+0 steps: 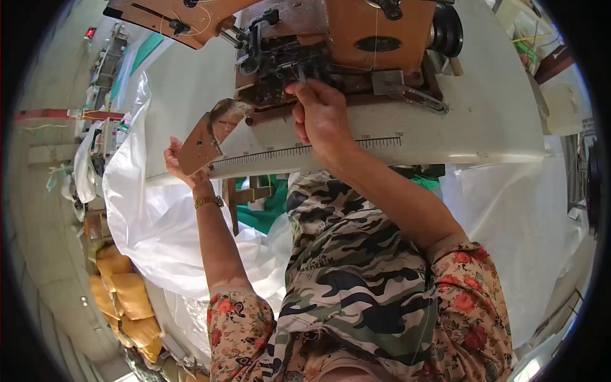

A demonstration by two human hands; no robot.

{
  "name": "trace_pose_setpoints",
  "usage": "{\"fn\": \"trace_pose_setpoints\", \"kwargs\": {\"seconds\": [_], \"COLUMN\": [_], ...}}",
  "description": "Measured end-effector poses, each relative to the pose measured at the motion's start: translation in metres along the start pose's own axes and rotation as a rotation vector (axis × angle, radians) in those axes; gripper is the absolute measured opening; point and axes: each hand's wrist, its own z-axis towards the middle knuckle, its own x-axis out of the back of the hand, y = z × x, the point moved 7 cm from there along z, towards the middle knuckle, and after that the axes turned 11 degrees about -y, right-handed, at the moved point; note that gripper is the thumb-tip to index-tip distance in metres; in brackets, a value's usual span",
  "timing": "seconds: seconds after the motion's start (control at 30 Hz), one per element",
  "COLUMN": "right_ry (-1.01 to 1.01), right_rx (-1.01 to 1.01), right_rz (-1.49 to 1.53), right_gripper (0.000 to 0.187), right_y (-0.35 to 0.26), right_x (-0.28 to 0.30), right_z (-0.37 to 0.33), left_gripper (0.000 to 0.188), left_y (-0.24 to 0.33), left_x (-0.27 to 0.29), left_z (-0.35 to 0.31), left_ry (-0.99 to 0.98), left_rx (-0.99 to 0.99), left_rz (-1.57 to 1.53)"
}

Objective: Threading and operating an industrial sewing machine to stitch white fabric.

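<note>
An orange-brown sewing machine (350, 48) stands on a pale table with its dark inner mechanism (299, 67) exposed. My right hand (321, 118) is closed in a pinch right at that mechanism; a thin, pale metallic tip shows above the fingers, too small to name. Low on the machine's left side, a brown metal cover plate (202, 141) hangs out over the table's front edge. My left hand (181, 164) is beside and partly behind this plate. A few of its bent fingertips show past the plate's left edge; the others are hidden.
A printed ruler scale (305, 149) runs along the table's (484, 121) rounded front edge. White sheeting (137, 204) drapes down at the left, with more at the right. Yellow-orange bundles (130, 296) lie at the lower left. A black handwheel (447, 30) sticks out from the machine's right end.
</note>
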Motion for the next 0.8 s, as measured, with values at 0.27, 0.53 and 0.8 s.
{"fn": "trace_pose_setpoints", "kwargs": {"seconds": [0.27, 0.53, 0.8], "right_ry": [-0.040, -0.035, -0.046], "right_rx": [0.008, 0.001, 0.005], "right_rz": [0.014, 0.052, 0.059], "right_gripper": [0.021, 0.021, 0.021], "right_y": [0.0002, 0.0039, 0.0051], "right_x": [-0.0049, -0.0064, -0.0090], "right_z": [0.0022, 0.0051, 0.0063], "left_gripper": [0.033, 0.033, 0.033], "left_y": [0.0019, 0.0041, 0.0018], "left_x": [0.0019, -0.0014, -0.0009], "left_z": [0.0030, 0.0002, 0.0010], "left_ry": [-0.013, 0.004, -0.001], "left_rx": [-0.035, -0.010, -0.016], "left_rz": [0.026, -0.014, -0.044]}}
